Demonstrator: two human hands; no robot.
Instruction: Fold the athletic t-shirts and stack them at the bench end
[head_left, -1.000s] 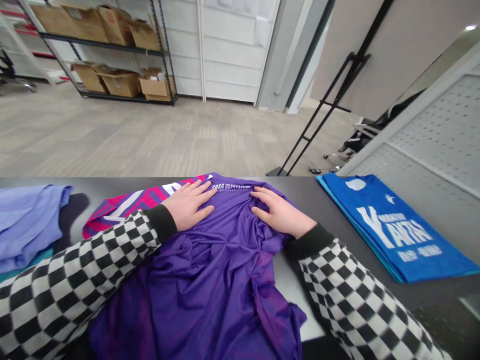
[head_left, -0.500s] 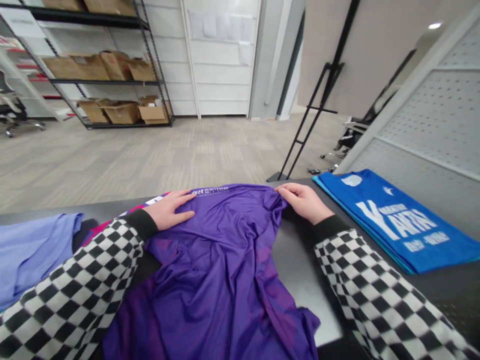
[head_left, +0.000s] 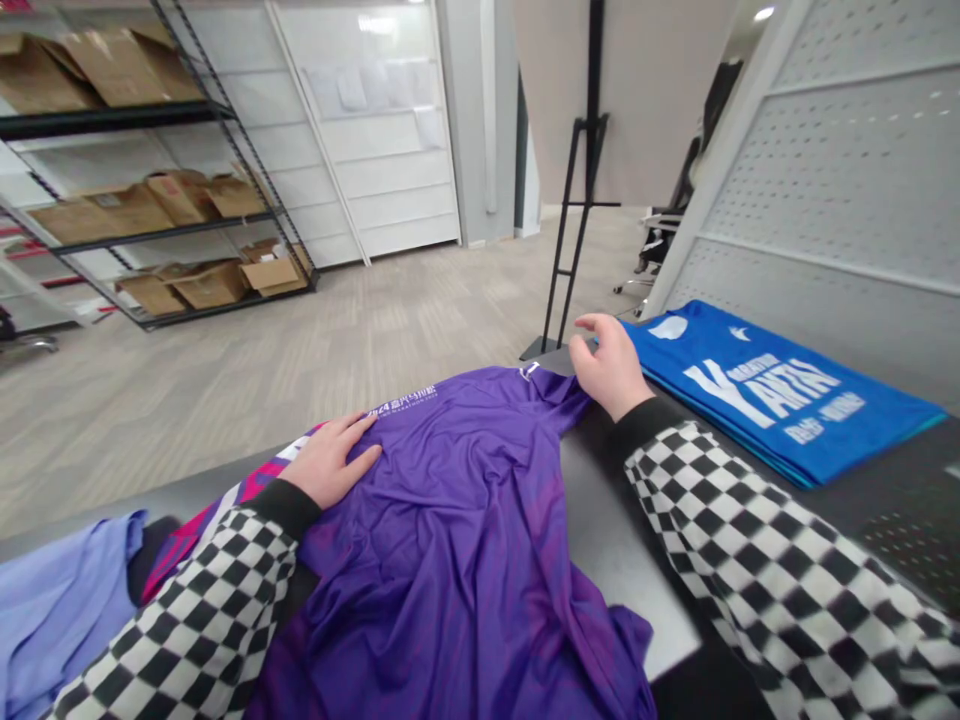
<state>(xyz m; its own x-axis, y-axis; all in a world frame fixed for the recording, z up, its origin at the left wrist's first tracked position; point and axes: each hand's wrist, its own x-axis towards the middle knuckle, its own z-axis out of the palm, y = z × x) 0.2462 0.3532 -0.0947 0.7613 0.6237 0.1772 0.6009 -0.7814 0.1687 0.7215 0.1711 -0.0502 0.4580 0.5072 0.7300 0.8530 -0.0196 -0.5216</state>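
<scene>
The left hand [head_left: 330,460] lay open and flat, its grip holding nothing, pressed on the slippery, rumpled purple jersey [head_left: 450,530] that sprawled across the dark bench [head_left: 607,540]. The right hand [head_left: 609,365] hung raised just past the jersey's collar, fingers loosely curled, its grip half open and empty, close beside a neatly folded blue shirt [head_left: 757,390]. Checkered knit sleeves [head_left: 780,560] ran to both wrists. A pale blue cloth [head_left: 60,620] lay at the bench's left end, near a pink printed fabric [head_left: 187,545] tucked partly under the jersey.
</scene>
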